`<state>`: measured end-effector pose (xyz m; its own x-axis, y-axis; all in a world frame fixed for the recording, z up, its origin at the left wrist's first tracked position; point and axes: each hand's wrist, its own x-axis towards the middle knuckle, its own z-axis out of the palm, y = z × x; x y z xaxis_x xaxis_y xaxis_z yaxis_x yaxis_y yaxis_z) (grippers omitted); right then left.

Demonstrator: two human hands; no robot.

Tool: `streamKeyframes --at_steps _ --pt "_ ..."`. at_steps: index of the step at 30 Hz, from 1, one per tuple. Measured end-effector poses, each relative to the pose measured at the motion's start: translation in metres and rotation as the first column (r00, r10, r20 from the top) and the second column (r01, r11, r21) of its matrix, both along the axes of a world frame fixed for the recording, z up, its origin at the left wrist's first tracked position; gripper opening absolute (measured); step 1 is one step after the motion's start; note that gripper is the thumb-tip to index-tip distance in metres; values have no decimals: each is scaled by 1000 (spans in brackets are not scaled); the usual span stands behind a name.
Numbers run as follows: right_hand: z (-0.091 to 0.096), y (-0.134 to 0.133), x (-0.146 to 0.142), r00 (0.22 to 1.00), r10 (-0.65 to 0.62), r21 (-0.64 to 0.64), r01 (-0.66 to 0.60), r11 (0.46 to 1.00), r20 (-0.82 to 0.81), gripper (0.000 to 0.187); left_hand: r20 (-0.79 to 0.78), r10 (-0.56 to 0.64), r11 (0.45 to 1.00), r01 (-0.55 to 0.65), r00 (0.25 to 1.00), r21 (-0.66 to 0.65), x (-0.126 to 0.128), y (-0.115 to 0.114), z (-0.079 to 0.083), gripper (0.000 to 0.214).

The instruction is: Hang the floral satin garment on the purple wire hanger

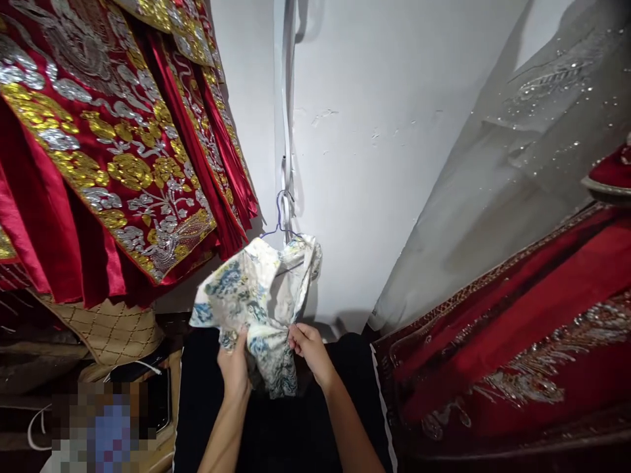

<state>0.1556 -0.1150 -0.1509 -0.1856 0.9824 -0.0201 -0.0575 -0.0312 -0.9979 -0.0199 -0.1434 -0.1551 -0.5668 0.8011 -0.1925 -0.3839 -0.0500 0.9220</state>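
A white garment with a blue and yellow floral print hangs from a thin purple hanger, which is hooked low on a white vertical strap or pole. My left hand grips the garment's lower left side, thumb on the front and the other fingers hidden behind the cloth. My right hand pinches the fabric at the front opening's edge, where it gathers into folds. The garment's lower end droops between my wrists, over a black surface.
Red robes with gold and silver embroidery hang at the left. A sheer white sparkly fabric and red beaded cloth stand at the right. A white wall lies behind. A phone-like dark device rests lower left beside a blurred patch.
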Motion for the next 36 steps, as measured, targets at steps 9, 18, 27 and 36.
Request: streamKeyframes --at_steps 9,18,27,36 --pt "-6 -10 -17 980 162 -81 -153 985 116 42 -570 -236 942 330 787 66 36 -17 -38 34" --pt "14 -12 -2 975 97 -88 -81 993 198 31 -625 -340 872 484 703 71 52 -1 -15 28" --pt "75 6 -7 997 -71 -32 71 997 -16 30 -677 -363 855 517 640 31 49 -9 -16 20" --pt "194 52 -3 966 -184 196 218 956 -181 27 -714 -443 787 617 542 -20 61 -6 -9 21"
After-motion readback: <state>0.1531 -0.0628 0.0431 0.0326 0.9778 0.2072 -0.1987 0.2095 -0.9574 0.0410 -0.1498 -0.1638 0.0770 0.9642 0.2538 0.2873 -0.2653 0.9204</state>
